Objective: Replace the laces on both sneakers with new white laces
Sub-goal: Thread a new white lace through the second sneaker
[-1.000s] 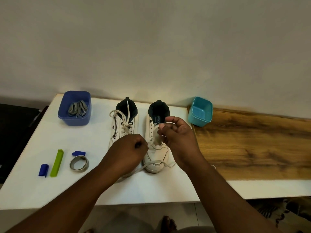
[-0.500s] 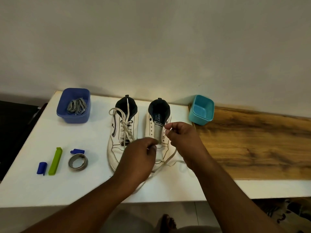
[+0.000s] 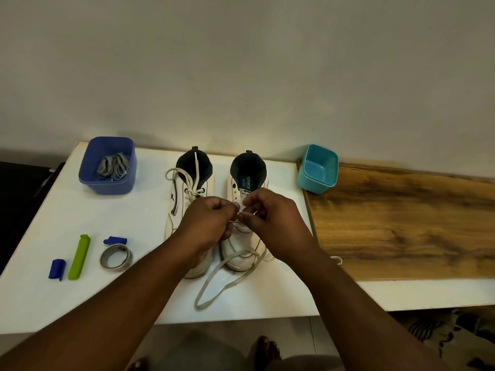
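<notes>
You are lacing the right sneaker (image 3: 242,210) in the middle of the frame. Your left hand (image 3: 211,223) and right hand (image 3: 270,218) both pinch the white lace (image 3: 227,274). Next, poke its tip through a hole.

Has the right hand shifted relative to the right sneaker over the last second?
Yes. The right hand has dropped from beside the right sneaker collar toward the mid eyelets and closed in on the left hand, both pinching the white lace.
</notes>
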Motion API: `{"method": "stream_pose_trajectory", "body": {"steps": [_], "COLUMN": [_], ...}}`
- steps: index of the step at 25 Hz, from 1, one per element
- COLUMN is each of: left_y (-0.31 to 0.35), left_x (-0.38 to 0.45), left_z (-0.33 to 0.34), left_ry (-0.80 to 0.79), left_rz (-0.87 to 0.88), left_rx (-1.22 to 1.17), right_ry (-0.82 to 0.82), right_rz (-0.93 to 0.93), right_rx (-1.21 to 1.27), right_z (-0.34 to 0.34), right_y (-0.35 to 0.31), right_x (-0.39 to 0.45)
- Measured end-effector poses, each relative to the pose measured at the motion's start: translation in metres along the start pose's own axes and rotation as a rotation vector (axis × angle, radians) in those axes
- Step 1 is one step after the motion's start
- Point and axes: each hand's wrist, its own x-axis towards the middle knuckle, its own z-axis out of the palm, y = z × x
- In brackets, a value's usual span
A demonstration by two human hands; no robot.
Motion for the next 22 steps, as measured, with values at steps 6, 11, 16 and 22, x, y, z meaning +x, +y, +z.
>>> {"method": "stream_pose_trajectory", "body": {"steps": [6, 11, 16, 22], "left_y": [-0.016, -0.031, -0.032, -0.031], "left_x": [0.008, 0.013, 0.020, 0.018], "left_z": [0.001, 0.006, 0.004, 0.001], "left_ry": [0.146, 0.211, 0.167, 0.141], "left_rz": [0.251, 0.420, 0.352, 0.343], "left_rx": [0.325, 0.689, 0.583, 0.548], "right_ry": [0.091, 0.111, 0.103, 0.136], "right_rz": [-0.010, -0.042, -0.141, 0.169], "right_rx": [-0.313, -0.496, -0.671, -0.142], "right_z": [0.002, 0.010, 0.026, 0.036], "right_y": [0.011, 0.021, 0.018, 0.033], "right_x": [0.001, 0.005, 0.011, 0.015]}}
